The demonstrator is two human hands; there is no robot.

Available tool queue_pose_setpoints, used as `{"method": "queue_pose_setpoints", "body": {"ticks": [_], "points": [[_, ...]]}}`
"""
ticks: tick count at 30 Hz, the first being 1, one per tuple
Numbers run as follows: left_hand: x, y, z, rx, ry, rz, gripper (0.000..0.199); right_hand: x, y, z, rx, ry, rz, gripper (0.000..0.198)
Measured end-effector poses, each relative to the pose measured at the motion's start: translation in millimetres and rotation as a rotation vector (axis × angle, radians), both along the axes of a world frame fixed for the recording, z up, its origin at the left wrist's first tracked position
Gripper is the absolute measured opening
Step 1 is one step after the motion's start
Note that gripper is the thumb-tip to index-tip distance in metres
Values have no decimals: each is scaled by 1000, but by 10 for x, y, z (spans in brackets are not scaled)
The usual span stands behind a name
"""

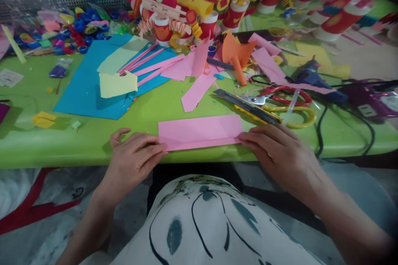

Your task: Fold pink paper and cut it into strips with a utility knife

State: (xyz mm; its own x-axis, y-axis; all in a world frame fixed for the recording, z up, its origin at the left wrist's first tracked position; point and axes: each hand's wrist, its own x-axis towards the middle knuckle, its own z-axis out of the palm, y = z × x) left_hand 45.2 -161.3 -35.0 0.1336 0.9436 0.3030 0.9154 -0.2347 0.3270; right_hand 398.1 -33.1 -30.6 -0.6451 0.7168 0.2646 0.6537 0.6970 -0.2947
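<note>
A strip of pink paper (199, 130) lies along the front edge of the green table, with a narrow fold along its near long side. My left hand (133, 157) pinches its left end at the near corner. At the right end, my right hand (276, 149) presses its fingertips on the near corner. Just beyond my right hand rest a utility knife (248, 107) and a pair of scissors (289, 114) with red and yellow handles. Behind the strip is a smaller pointed piece of pink paper (198, 91).
Blue sheets (90, 78) with pale yellow scraps lie at the left. Red paper-cup figures (163, 29) stand along the back. A blue glue gun (311, 76) and dark cables are at the right. Colourful bits (83, 25) are heaped at the back left.
</note>
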Motion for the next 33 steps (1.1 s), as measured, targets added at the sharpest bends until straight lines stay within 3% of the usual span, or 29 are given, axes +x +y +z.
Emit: {"method": "queue_pose_setpoints", "body": {"ticks": [12, 24, 33], "points": [[142, 58, 9, -36, -75, 135, 18, 31, 137, -38, -34, -22, 11, 26], [173, 64, -57, 27, 53, 150, 17, -23, 176, -25, 28, -144, 1, 29], [161, 85, -65, -14, -10, 199, 18, 21, 222, -47, 7, -214, -34, 37]]}}
